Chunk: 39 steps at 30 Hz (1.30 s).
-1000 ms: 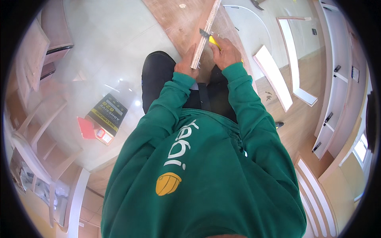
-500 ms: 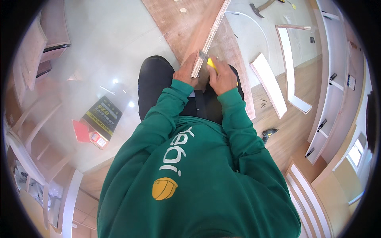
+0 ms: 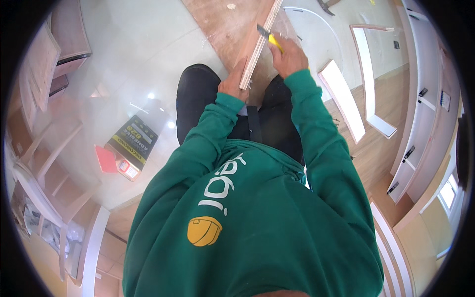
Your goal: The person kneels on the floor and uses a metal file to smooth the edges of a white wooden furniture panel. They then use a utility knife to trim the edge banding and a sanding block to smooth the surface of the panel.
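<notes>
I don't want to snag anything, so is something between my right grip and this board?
Only the yellow-handled knife held in your right grip; its blade overlaps the board in view, though contact isn't clear. Nothing else visible stands between. Your left grip is at the board's near end.

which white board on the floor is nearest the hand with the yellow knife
The straight white board, closest to the right hand; the angled white board lies beyond it, farther right.
</notes>
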{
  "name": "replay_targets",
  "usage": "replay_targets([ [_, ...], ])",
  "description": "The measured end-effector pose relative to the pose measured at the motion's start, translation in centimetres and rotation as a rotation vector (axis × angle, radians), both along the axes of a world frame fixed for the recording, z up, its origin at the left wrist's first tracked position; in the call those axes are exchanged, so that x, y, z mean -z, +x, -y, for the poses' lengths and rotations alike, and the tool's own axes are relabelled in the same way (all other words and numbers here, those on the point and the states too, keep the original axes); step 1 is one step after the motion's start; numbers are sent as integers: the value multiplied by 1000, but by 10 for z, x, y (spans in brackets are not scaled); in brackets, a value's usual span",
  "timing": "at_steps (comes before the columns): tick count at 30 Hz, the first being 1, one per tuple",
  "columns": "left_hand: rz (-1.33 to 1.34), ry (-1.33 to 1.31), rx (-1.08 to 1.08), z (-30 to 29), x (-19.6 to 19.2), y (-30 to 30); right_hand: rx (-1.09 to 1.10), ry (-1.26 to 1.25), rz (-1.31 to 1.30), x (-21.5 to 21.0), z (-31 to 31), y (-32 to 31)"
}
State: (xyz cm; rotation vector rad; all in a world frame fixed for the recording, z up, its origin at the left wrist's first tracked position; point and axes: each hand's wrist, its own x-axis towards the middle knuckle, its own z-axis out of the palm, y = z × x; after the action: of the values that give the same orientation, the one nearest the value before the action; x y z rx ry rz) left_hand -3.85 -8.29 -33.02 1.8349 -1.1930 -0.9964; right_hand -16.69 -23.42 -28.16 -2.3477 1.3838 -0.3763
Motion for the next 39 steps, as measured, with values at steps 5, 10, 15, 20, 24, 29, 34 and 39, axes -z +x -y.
replay_targets([
  [5, 33, -70, -7, -1, 5, -3, 65, 47, -64, -13, -26, -2],
  [10, 7, 15, 6, 1, 0, -1, 46, 18, -50, -4, 11, 4],
  [15, 27, -161, -66, 4, 8, 1, 52, 8, -60, -2, 32, 11],
  [20, -33, -34, -39, 0, 2, -1, 23, -106, -91, 11, 83, 10],
  [24, 44, -78, -41, -3, 11, 1, 41, -93, -109, 8, 107, 22],
  [29, -9, -22, -30, -1, 6, 1, 72, -232, 289, 27, 163, 18],
  [34, 55, -73, -59, 2, 3, 0, 371, 394, 824, 12, 148, 17],
  [39, 18, -18, -51, 6, -2, 2, 458, 574, 881, 31, 136, 14],
])
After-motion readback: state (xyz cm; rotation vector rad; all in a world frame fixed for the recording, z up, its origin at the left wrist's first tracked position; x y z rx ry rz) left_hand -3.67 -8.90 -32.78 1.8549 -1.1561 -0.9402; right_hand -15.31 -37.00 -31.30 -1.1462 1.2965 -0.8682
